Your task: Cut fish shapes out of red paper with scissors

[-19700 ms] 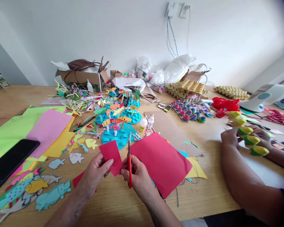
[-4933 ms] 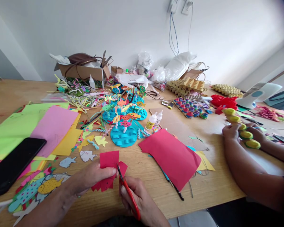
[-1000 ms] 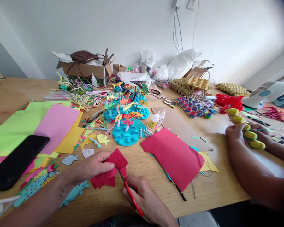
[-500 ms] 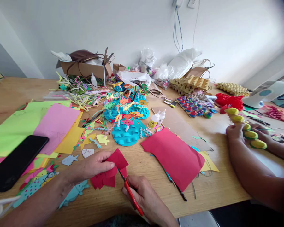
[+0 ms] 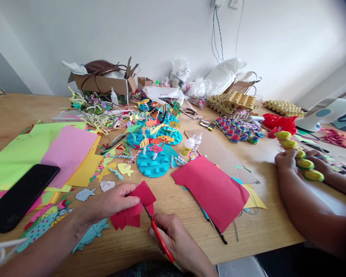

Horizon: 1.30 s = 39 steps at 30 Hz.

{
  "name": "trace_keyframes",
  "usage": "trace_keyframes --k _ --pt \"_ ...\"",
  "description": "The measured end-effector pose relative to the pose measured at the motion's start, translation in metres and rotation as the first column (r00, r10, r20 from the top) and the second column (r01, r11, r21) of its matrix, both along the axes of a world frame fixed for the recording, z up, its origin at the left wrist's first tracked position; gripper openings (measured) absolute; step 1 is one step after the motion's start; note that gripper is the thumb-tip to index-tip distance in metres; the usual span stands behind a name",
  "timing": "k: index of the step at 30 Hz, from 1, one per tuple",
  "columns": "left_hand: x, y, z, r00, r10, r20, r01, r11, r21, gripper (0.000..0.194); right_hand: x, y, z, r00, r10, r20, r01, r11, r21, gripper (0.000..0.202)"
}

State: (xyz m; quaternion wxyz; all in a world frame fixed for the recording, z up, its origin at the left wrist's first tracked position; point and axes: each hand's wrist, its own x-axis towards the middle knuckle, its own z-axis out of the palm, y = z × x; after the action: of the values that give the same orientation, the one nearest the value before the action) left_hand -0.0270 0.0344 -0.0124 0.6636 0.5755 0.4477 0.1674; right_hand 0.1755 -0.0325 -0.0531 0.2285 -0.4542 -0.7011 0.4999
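At the far left of the wooden table (image 5: 115,252), a flat black smartphone (image 5: 23,198) overlaps a pink paper sheet (image 5: 72,152), which rests on a light-green paper sheet (image 5: 20,154). Nearer the front edge, brightly coloured paper fish (image 5: 39,231) lie in a pile partly covered by the left forearm. The left hand (image 5: 115,202) pinches a small red paper piece (image 5: 145,192) between thumb and fingers; further red paper pieces (image 5: 127,219) show below it, though whether these are also gripped cannot be told. Behind stands a round turquoise base (image 5: 152,163) with raised loops. The red-handled metal scissors (image 5: 162,239) are grasped in the right hand (image 5: 174,234), their tips at the held piece's lower edge. Rightward follow two white glue bottles (image 5: 187,146), then a large red paper sheet (image 5: 212,192) flat on the table. At far right, a co-worker's hands (image 5: 286,161) hold a row of yellow-and-green cups (image 5: 305,164).
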Motion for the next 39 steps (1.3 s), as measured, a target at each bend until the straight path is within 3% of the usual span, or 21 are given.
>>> trace_keyframes --k 10,15,19,22,26,34,39 --pt "0.002 0.005 0.002 0.999 -0.019 0.035 0.016 0.996 0.085 0.018 0.003 0.004 0.005 1.0 0.009 0.006 -0.009 1.0 -0.003 0.032" --pt "0.004 0.004 0.002 0.992 0.045 0.119 -0.043 0.999 -0.019 0.017 0.001 0.005 0.005 1.0 -0.011 -0.022 0.01 1.0 -0.029 0.031" --pt "0.009 -0.002 -0.002 0.949 0.204 0.24 -0.172 0.974 -0.15 0.021 -0.003 0.003 -0.002 0.984 -0.043 -0.173 0.024 0.994 -0.11 0.034" --pt "0.016 -0.009 -0.006 0.882 0.328 0.338 -0.258 0.937 -0.236 0.024 -0.009 0.0 -0.007 0.933 -0.097 -0.347 0.017 0.974 -0.227 0.045" --pt "0.024 -0.017 -0.008 0.834 0.39 0.389 -0.298 0.913 -0.277 0.023 -0.018 -0.003 -0.013 0.84 -0.208 -0.501 -0.006 0.92 -0.392 0.053" --pt "0.025 -0.018 -0.001 0.829 0.396 0.395 -0.241 0.89 -0.386 0.028 -0.017 -0.003 -0.004 0.797 -0.245 -0.552 -0.005 0.911 -0.413 0.055" --pt "0.03 -0.021 -0.002 0.745 0.521 0.416 -0.349 0.836 -0.423 0.023 -0.016 -0.001 0.001 0.791 -0.226 -0.568 -0.021 0.918 -0.395 0.056"
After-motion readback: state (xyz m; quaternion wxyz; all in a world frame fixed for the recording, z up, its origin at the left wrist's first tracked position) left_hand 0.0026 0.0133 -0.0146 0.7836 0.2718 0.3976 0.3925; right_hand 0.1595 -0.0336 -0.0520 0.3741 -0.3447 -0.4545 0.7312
